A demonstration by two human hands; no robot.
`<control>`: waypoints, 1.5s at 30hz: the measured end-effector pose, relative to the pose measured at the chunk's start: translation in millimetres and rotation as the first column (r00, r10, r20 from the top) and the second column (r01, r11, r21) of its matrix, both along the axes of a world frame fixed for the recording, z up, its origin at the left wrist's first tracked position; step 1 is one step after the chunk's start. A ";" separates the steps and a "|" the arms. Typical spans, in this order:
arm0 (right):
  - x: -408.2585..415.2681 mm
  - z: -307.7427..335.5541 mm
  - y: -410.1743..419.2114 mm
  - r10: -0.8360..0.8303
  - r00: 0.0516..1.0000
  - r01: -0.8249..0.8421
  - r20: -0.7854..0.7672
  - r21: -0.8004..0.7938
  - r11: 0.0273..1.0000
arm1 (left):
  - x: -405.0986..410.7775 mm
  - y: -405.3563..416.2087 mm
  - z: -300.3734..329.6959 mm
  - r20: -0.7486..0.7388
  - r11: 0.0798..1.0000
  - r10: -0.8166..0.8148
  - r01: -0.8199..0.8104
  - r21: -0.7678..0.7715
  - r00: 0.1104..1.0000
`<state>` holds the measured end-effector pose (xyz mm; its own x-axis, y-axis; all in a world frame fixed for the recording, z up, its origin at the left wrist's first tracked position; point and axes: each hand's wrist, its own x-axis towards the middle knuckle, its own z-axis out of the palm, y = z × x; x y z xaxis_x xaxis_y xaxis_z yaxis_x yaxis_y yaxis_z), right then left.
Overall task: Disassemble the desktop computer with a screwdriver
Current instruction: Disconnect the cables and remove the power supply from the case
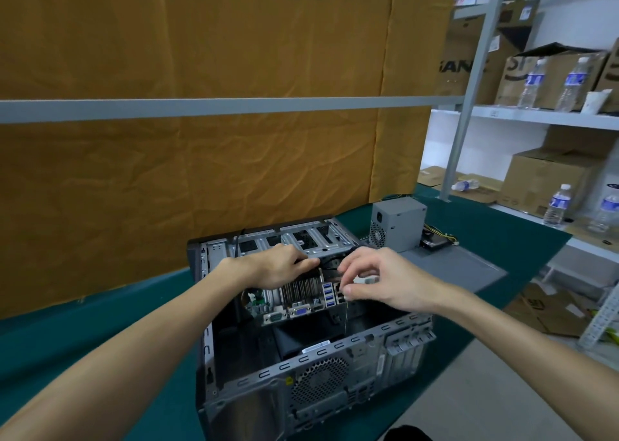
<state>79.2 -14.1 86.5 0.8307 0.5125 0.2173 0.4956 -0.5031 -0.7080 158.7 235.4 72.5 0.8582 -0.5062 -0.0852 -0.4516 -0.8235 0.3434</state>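
An open desktop computer case (311, 363) lies on its side on the green mat. A motherboard (294, 301) with a finned heatsink and blue ports is tilted up out of the case. My left hand (278, 266) grips the board's top edge, fingers curled over it by black cables. My right hand (378, 283) pinches the board's right edge near the ports, thumb and fingertips together; a small grey part shows between the fingers. No screwdriver is visible.
A grey power supply (397, 223) stands behind the case with a drive (435, 239) and the grey side panel (459, 266) beside it. Brown cloth hangs behind. Shelves at right hold cardboard boxes (549, 179) and water bottles (557, 204).
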 end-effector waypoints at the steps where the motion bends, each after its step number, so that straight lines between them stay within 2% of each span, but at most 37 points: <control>1: 0.2 1.6 -5.4 -0.006 0.998 0.012 -0.066 0.084 0.996 | 1.4 1.8 0.9 -0.003 1.000 -0.006 0.006 -0.011 1.000; 3: 6.8 0.4 -18.2 -0.116 0.991 0.126 -0.072 0.151 0.980 | 2.7 5.3 2.6 -0.012 0.999 -0.018 0.018 -0.032 1.000; 6: 27.4 -12.8 -35.0 -0.431 0.897 0.438 0.099 -0.067 0.896 | 1.7 9.2 7.6 -0.026 0.998 -0.014 0.012 -0.065 1.000; 7: 34.1 -17.7 -38.3 -0.495 0.866 0.500 0.074 -0.150 0.853 | 0.5 9.7 10.0 -0.029 0.997 -0.014 0.012 -0.071 0.999; 8: 39.9 -21.4 -41.5 -0.518 0.855 0.504 -0.021 -0.205 0.839 | -1.5 10.0 12.6 -0.027 0.997 -0.021 0.019 -0.074 0.999; 9: 44.7 -23.3 -44.4 -0.502 0.846 0.466 -0.180 -0.208 0.860 | -4.0 10.0 15.0 -0.023 0.997 -0.029 0.027 -0.074 0.999; 11: 49.4 -23.1 -50.0 -0.387 0.766 0.404 -0.512 -0.084 0.911 | -10.2 10.6 19.0 -0.016 0.996 -0.041 0.040 -0.075 0.999; 12: 49.2 -22.7 -53.5 -0.339 0.734 0.391 -0.589 -0.043 0.920 | -13.8 11.1 20.8 -0.010 0.995 -0.050 0.049 -0.085 0.999; 15: 49.1 -25.5 -64.8 -0.305 0.774 0.311 -0.556 -0.086 0.946 | -22.8 14.8 26.6 0.002 0.988 -0.078 0.078 -0.135 0.997; 22: 37.7 -27.5 -70.7 -0.200 0.694 0.433 -0.691 0.178 0.884 | -52.8 15.7 40.7 0.092 0.952 -0.147 0.166 -0.258 0.985; 24: 32.2 -23.7 -70.9 -0.175 0.682 0.424 -0.710 0.189 0.886 | -61.8 14.4 45.5 0.111 0.941 -0.150 0.177 -0.288 0.982; 28: 22.2 -19.2 -69.7 -0.236 0.689 0.449 -0.685 0.149 0.881 | -77.6 9.6 57.4 0.156 0.922 -0.174 0.217 -0.322 0.972; 32: 16.7 -14.1 -69.5 -0.247 0.668 0.487 -0.702 0.162 0.858 | -80.8 1.8 64.7 0.247 0.938 -0.184 0.245 -0.246 0.952; 35: 17.2 -9.3 -71.7 -0.227 0.674 0.502 -0.703 0.211 0.839 | -71.8 -4.7 58.2 0.324 0.964 -0.137 0.200 -0.172 0.936; 37: 19.4 -6.0 -69.7 -0.280 0.683 0.523 -0.675 0.183 0.833 | -62.6 -9.6 48.4 0.368 0.980 -0.111 0.163 -0.112 0.923; 38: 21.0 -4.0 -66.4 -0.343 0.708 0.526 -0.617 0.137 0.839 | -57.3 -11.8 42.5 0.385 0.987 -0.096 0.139 -0.086 0.918; 40: 25.7 3.1 -55.1 -0.461 0.794 0.512 -0.396 0.029 0.858 | -46.9 -15.7 28.9 0.407 0.994 -0.051 0.087 -0.070 0.912; 42: 28.8 12.6 -37.6 -0.464 0.864 0.467 -0.195 -0.030 0.884 | -39.0 -18.4 14.5 0.415 0.992 -0.001 0.052 -0.111 0.910; 45: 32.6 21.0 -2.6 -0.351 0.922 0.339 -0.162 -0.098 0.936 | -29.7 -19.8 0.3 0.429 0.982 0.068 0.015 -0.187 0.901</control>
